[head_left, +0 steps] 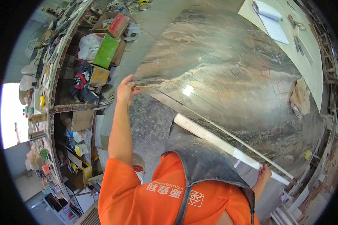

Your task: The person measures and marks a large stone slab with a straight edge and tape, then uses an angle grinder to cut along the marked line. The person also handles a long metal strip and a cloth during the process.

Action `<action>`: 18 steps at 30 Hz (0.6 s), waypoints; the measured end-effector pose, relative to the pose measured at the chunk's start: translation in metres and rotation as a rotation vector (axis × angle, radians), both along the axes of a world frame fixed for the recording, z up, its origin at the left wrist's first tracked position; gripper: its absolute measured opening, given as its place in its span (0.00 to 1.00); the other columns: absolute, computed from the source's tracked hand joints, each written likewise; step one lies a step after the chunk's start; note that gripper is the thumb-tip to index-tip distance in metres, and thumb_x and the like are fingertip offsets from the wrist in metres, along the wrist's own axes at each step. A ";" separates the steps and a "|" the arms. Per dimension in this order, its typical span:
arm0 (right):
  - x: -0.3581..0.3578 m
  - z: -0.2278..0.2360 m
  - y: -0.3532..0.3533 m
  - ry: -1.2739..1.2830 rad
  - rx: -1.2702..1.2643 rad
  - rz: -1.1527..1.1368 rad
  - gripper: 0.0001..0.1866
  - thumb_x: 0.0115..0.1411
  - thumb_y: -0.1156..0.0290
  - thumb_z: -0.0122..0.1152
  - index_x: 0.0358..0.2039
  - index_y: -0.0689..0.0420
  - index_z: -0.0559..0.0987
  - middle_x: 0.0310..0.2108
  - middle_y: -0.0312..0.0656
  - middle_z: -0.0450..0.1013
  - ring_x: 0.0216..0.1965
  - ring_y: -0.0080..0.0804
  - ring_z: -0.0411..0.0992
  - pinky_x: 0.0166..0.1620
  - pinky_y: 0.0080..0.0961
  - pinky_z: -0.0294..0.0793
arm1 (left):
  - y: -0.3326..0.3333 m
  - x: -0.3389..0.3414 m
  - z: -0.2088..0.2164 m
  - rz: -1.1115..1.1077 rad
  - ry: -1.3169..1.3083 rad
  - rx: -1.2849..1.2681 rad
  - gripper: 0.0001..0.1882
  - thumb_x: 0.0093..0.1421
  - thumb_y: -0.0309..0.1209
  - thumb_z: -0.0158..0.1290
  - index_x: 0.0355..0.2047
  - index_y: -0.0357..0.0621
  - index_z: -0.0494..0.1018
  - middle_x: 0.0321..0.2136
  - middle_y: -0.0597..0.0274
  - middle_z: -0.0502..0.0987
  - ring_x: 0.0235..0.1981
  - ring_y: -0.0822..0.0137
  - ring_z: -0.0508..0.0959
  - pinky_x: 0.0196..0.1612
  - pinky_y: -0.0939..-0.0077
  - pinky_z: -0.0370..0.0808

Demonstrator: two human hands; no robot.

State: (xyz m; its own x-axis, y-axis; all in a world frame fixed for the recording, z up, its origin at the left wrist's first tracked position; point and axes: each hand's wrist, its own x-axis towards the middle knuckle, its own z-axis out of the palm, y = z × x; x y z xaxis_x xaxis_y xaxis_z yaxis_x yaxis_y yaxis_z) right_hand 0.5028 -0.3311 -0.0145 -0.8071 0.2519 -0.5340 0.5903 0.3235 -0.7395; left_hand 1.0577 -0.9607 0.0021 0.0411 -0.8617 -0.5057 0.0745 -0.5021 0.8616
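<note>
Orange shirt (139, 198), cropped below | left hand (127, 90) at slab (214, 75) corner | right hand (264, 173) at white strip (247, 159) | grips: closure, hold unclear

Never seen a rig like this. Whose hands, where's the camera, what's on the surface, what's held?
No machine: these are one person's bare hands. The single picture comes from a wide fisheye camera on their head, looking down, so straight edges bend near the rim.

A marbled slab fills the middle, with a crumpled tan item on it and a thin pale strip along its near side. An open notepad lies upper right.

The left hand is at the slab's left corner, the right hand at a white bar; exact grips are unclear.
</note>
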 end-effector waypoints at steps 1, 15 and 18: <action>0.001 0.001 -0.001 0.010 -0.001 0.004 0.35 0.64 0.75 0.65 0.67 0.66 0.60 0.31 0.39 0.74 0.25 0.25 0.74 0.25 0.19 0.77 | 0.000 -0.001 0.000 0.005 -0.009 -0.006 0.28 0.64 0.16 0.47 0.66 0.33 0.64 0.38 0.52 0.78 0.28 0.66 0.80 0.29 0.73 0.84; 0.009 0.011 -0.026 0.096 -0.030 -0.042 0.30 0.63 0.78 0.62 0.63 0.68 0.60 0.31 0.40 0.73 0.26 0.26 0.74 0.25 0.21 0.77 | -0.011 0.014 -0.013 -0.074 -0.031 0.004 0.27 0.67 0.18 0.45 0.67 0.36 0.64 0.40 0.48 0.81 0.31 0.62 0.83 0.33 0.69 0.85; 0.010 0.014 -0.032 0.087 -0.046 -0.050 0.42 0.63 0.79 0.63 0.71 0.66 0.51 0.30 0.42 0.74 0.25 0.27 0.74 0.24 0.21 0.76 | -0.013 0.017 -0.016 -0.089 -0.001 -0.004 0.28 0.68 0.19 0.45 0.68 0.37 0.62 0.42 0.50 0.82 0.32 0.62 0.84 0.34 0.68 0.85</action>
